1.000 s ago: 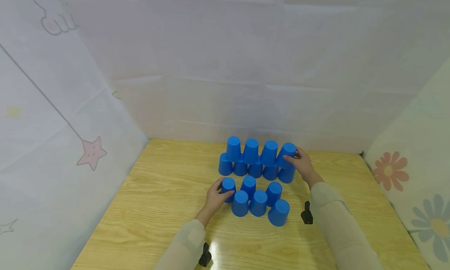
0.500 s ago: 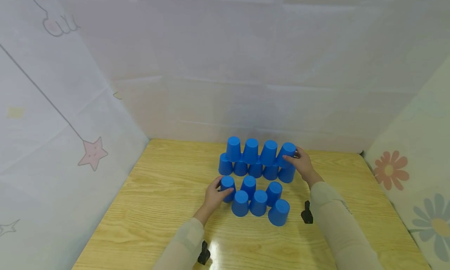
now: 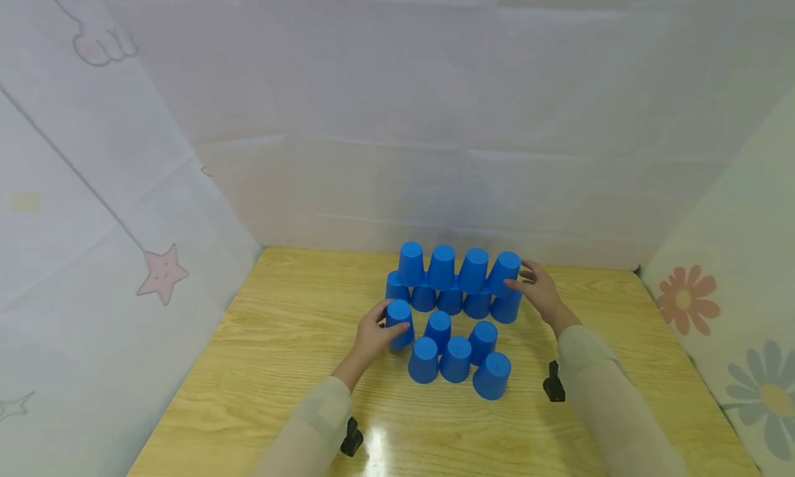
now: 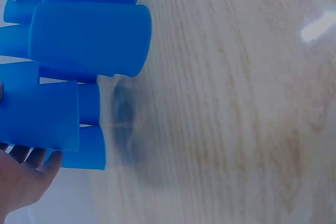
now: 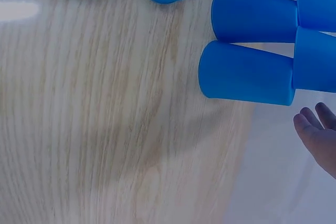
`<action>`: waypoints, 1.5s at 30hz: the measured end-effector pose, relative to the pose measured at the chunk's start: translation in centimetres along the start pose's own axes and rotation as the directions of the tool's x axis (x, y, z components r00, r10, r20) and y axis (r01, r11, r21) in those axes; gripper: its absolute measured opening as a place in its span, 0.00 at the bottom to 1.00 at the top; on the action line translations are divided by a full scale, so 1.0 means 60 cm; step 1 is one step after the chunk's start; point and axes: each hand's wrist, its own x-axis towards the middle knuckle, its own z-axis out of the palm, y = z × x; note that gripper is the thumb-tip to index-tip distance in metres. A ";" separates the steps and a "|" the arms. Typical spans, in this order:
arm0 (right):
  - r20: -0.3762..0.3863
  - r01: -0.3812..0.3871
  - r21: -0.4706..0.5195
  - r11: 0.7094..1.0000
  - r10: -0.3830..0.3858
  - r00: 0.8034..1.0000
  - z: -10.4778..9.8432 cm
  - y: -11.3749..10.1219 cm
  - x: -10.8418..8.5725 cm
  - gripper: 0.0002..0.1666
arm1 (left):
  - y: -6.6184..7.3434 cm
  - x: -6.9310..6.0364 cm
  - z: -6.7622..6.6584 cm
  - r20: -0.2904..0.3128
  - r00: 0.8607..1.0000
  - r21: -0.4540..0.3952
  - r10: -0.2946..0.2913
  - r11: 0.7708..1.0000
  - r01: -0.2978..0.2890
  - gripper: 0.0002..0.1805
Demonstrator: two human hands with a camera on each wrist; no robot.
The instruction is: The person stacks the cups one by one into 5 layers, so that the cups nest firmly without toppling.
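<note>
My left hand (image 3: 370,337) grips an upside-down blue plastic cup (image 3: 399,323) between thumb and fingers, raised just off the table. In the left wrist view, the fingers (image 4: 32,160) lie along the underside of that cup (image 4: 39,116). Behind it stand two tiers of upside-down blue cups, an upper row (image 3: 442,268) resting on a lower row (image 3: 450,301). My right hand (image 3: 542,296) is beside the rightmost upper cup (image 3: 502,273). The right wrist view has its fingertips (image 5: 300,123) loosely bent and apart from that cup (image 5: 315,60).
Several more upside-down blue cups stand in front of the tiers, among them a front right one (image 3: 492,377). They stand on a wood-grain table (image 3: 267,366). A pale sheet (image 3: 447,118) hangs behind the table, with patterned sheets at both sides.
My left hand has lifted the leftmost front cup off the table and moved it slightly back toward the tiers. My right hand has loosened from the upper right cup and drawn slightly right.
</note>
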 end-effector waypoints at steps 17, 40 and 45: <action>0.028 0.033 -0.010 0.999 -0.032 0.999 -0.001 0.023 -0.047 0.50 | 0.048 0.033 -0.010 0.070 0.997 0.021 0.031 0.999 -0.033 0.24; 0.087 0.061 0.093 0.994 -0.069 0.994 0.040 0.051 -0.135 0.39 | 0.071 0.105 -0.007 0.125 0.991 0.111 0.043 0.992 -0.057 0.29; 0.133 0.005 0.068 0.998 -0.014 0.991 0.056 0.066 -0.159 0.39 | 0.089 0.118 -0.004 0.135 0.987 0.095 0.086 0.990 -0.100 0.32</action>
